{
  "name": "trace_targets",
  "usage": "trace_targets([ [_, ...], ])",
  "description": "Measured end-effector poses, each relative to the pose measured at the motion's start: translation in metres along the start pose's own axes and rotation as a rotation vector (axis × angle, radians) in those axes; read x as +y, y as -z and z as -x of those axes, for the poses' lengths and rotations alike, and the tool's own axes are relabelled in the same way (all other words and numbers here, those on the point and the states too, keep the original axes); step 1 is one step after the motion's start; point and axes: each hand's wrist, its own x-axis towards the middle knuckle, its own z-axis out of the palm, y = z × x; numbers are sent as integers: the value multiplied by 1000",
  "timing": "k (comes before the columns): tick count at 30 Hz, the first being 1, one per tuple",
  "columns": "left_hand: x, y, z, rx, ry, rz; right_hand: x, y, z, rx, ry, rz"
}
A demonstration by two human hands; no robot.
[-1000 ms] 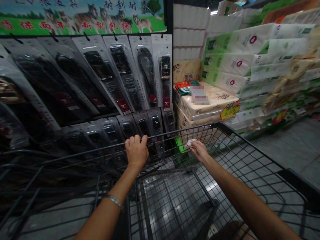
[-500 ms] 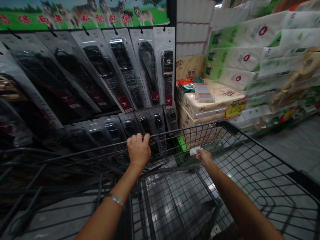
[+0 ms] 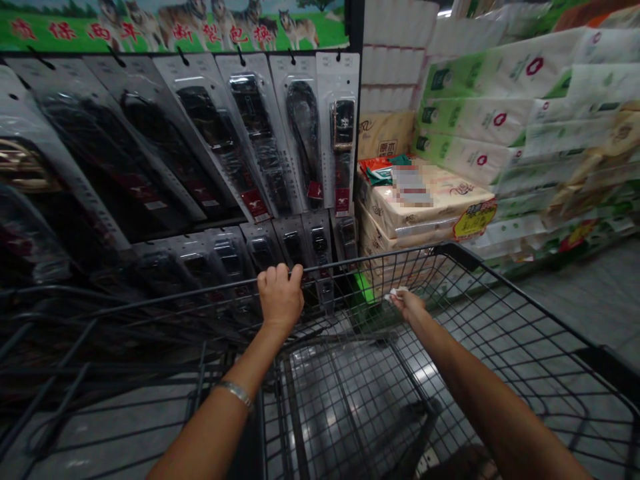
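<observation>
My left hand [image 3: 281, 295] is wrapped over the far top rail of a dark wire shopping cart [image 3: 350, 373], with a silver bracelet [image 3: 237, 393] on that wrist. Reaching into the basket, my right hand [image 3: 410, 307] pinches a small crumpled white tissue [image 3: 395, 293]. The tissue is close to the wires of the cart's far side, and I cannot tell if it touches them. Part of it is hidden by my fingers. Through the wire mesh the grey floor shows below.
Packaged belts [image 3: 250, 133] hang in rows on a rack beyond the cart, under a banner with wolves [image 3: 195, 27]. Wrapped tissue packs [image 3: 425, 200] are stacked behind the cart, bearing a yellow price sign [image 3: 475, 219]. Green and white packs [image 3: 500, 87] are piled at right.
The tissue shows smaller and more bunched at my right fingers, which have shifted slightly. My left hand keeps its hold on the rail. The whole view has moved a little.
</observation>
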Motion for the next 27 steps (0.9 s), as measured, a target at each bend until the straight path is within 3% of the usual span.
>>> trace_targets([
  [3,0,0,0,8,-3,-7,-10,-2,0,89,-80,7],
  [9,0,0,-1,26,-16,-39,-32,-17,6,152,-153,-11],
  [20,1,3,-1,2,-6,-7,-73,-36,25,27,-159,-49],
  [24,1,2,-1,-12,-1,29,-86,-46,30,-6,-76,-65],
  [27,0,1,0,3,-5,21,-86,-50,38,57,130,40],
])
